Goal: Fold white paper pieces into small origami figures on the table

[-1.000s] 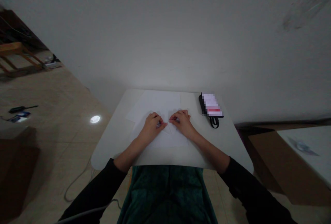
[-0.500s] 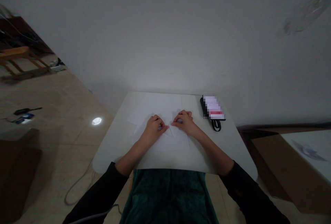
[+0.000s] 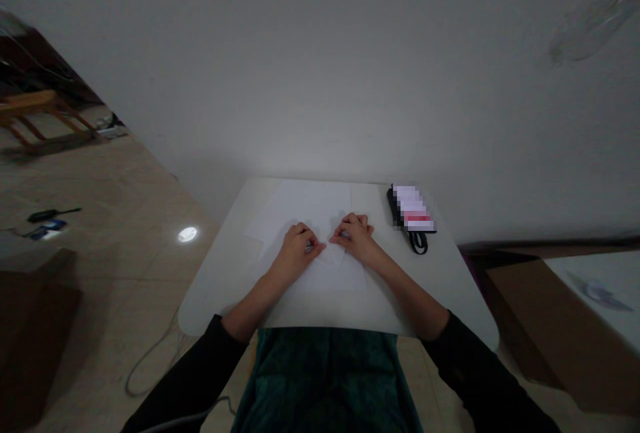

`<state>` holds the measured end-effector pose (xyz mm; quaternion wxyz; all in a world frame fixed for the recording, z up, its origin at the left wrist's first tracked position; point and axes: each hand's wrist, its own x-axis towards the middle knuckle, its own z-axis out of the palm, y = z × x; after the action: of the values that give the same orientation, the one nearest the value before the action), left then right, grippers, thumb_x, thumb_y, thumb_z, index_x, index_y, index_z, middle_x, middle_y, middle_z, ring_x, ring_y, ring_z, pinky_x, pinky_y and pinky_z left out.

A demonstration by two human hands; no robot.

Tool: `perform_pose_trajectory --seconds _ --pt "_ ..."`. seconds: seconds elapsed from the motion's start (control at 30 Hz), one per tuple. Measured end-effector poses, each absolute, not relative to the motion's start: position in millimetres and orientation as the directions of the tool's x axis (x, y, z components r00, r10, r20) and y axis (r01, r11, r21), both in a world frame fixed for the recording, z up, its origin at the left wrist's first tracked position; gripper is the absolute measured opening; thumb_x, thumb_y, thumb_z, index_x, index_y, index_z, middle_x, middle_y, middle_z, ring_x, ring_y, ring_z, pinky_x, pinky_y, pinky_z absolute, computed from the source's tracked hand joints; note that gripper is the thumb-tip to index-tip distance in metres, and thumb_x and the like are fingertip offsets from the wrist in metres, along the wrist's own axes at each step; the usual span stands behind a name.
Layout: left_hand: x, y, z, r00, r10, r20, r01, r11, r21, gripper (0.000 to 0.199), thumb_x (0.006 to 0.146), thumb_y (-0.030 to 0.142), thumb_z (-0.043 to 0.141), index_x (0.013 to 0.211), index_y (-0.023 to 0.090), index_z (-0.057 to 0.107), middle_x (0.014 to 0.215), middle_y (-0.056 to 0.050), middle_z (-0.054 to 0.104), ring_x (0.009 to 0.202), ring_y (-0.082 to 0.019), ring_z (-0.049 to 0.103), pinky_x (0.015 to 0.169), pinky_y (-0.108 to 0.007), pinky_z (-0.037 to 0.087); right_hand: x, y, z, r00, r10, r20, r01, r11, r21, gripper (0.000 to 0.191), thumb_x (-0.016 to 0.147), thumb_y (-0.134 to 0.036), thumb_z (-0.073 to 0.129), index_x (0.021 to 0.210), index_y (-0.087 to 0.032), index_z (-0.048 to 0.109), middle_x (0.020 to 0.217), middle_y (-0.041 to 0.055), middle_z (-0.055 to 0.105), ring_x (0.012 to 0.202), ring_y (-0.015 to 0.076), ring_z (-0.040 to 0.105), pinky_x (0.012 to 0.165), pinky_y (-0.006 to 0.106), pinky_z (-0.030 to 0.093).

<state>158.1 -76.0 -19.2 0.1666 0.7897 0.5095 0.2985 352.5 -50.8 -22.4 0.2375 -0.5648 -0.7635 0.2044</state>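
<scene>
Two bare hands in this shot, the left hand (image 3: 297, 251) and the right hand (image 3: 357, 238), both curled and almost meeting over some white paper (image 3: 313, 205) lying flat on a pale rounded worktop (image 3: 220, 293). Looks like folded or overlapping sheets, but I can't tell which from this angle. Both grips look clenched, pinching the paper near the middle, and there's a tiny grey bit (image 3: 311, 246) at the left hand's fingers, too small to make out.

Just right of the paper sits a black case (image 3: 391, 198) with a blurred white and red card (image 3: 413, 207) on top and a black strap (image 3: 417, 243) looping off the near end. The person has black sleeves (image 3: 187, 373) and a dark green apron (image 3: 325, 379). Down on the tiled floor (image 3: 125, 233) to the left there's a small black tool (image 3: 54, 214), and a cardboard box (image 3: 545, 326) stands off to the right.
</scene>
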Motion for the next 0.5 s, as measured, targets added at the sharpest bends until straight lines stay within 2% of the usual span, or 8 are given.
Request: perform_pose_trajectory --seconds 0.3,0.4,0.5 --pt "158 -76 -19 0.300 0.904 0.306 0.701 -0.426 0.572 0.015 0.080 0.027 0.068 0.071 0.018 0.060 0.083 -0.004 0.056 0.081 -0.020 0.053 0.079 -0.037 0.045 354 -58 -23 -0.271 0.935 0.228 0.747 0.354 -0.564 0.011 0.082 -0.034 0.070 0.080 -0.024 0.068 0.104 0.0076 0.056 0.107 0.0296 0.042 0.084 0.046 0.037" --pt "159 -76 -18 0.300 0.904 0.304 0.699 -0.426 0.575 0.015 0.080 0.027 0.068 0.071 0.018 0.060 0.082 -0.004 0.056 0.081 -0.020 0.053 0.079 -0.037 0.045 353 -63 -20 -0.359 0.880 0.311 0.693 0.474 -0.544 0.004 0.086 -0.025 0.066 0.083 -0.022 0.068 0.097 0.0080 0.057 0.099 0.0260 0.048 0.085 0.044 0.041" --pt "160 -77 -16 0.295 0.907 0.301 0.701 -0.420 0.576 0.015 0.080 0.027 0.068 0.071 0.018 0.060 0.082 -0.004 0.056 0.082 -0.020 0.053 0.080 -0.038 0.045 352 -68 -16 -0.482 0.795 0.368 0.583 0.604 -0.543 0.014 0.092 -0.017 0.055 0.086 -0.019 0.067 0.087 0.0076 0.060 0.089 0.0221 0.053 0.083 0.038 0.047"
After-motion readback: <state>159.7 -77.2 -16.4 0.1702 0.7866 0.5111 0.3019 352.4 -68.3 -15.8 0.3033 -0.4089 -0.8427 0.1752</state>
